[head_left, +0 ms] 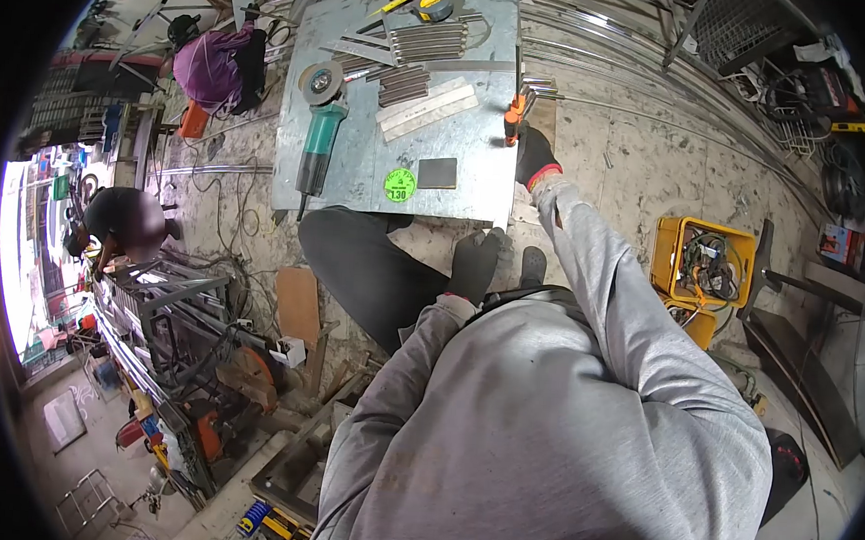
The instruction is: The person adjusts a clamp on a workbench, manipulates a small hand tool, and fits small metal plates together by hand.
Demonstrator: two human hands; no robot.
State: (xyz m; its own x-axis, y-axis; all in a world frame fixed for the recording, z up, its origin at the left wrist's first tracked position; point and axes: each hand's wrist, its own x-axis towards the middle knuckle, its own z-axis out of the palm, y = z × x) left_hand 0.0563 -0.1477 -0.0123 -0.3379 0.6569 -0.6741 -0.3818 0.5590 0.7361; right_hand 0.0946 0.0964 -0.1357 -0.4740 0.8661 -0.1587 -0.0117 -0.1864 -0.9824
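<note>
My right hand [536,156], in a black glove with a red cuff, is at the right edge of the metal-topped table [360,168]. It is closed against an orange-handled clamp [514,120]; its fingertips are partly hidden. My left hand [475,262], also gloved in black, is just off the table's near edge with fingers curled. What they hold, if anything, cannot be made out. On the tabletop lie a green angle grinder [320,142], a dark square plate [438,173], a round green label [399,184], pale flat strips [428,110] and several short metal pieces [428,43].
A yellow tape measure [433,8] sits at the table's far end. To the right stands a yellow crate [663,258] of cables and tools. Long metal bars [611,30] lie on the floor beyond. Two people [208,71] are at the left, among frames and stock.
</note>
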